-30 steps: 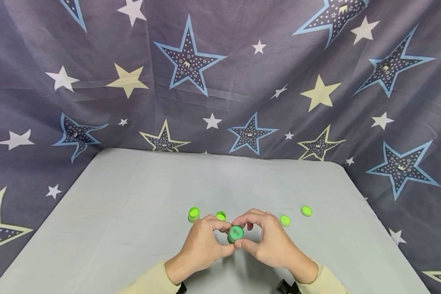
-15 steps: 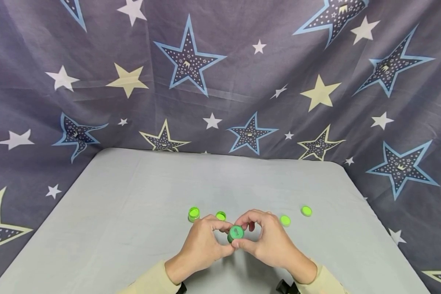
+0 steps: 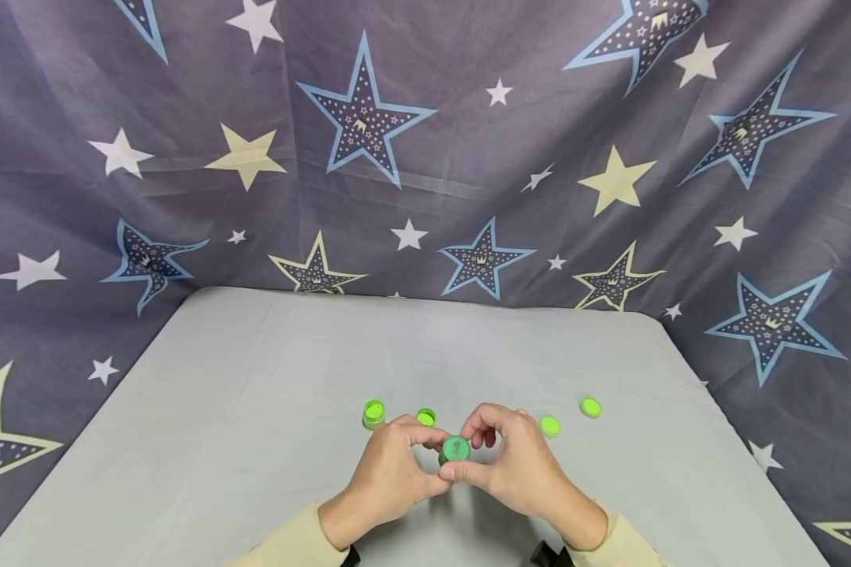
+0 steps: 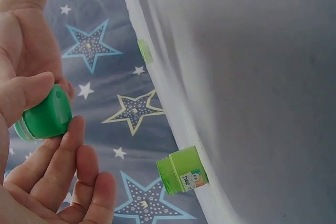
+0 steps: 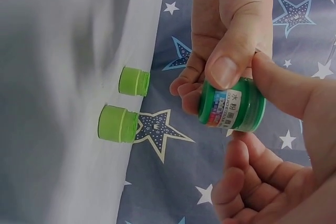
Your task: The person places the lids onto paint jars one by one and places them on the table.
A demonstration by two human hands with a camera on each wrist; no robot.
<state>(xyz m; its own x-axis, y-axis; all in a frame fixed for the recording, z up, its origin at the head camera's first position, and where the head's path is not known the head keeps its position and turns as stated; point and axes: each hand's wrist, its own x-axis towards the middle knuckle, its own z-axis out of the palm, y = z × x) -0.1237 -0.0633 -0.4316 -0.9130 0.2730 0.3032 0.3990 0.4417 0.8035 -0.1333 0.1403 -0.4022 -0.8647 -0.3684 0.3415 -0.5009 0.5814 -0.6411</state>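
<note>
1. The green jar is held above the desk, between both hands; in the head view mainly its top is seen, while its printed label is shown by the right wrist view.
2. A label on one of the light green jars is shown by the left wrist view.
3. The jar is pinched by the left grip — thumb and fingers parted only by its width.
4. Its top is likewise pinched by the right grip, between thumb and fingertips.
</note>
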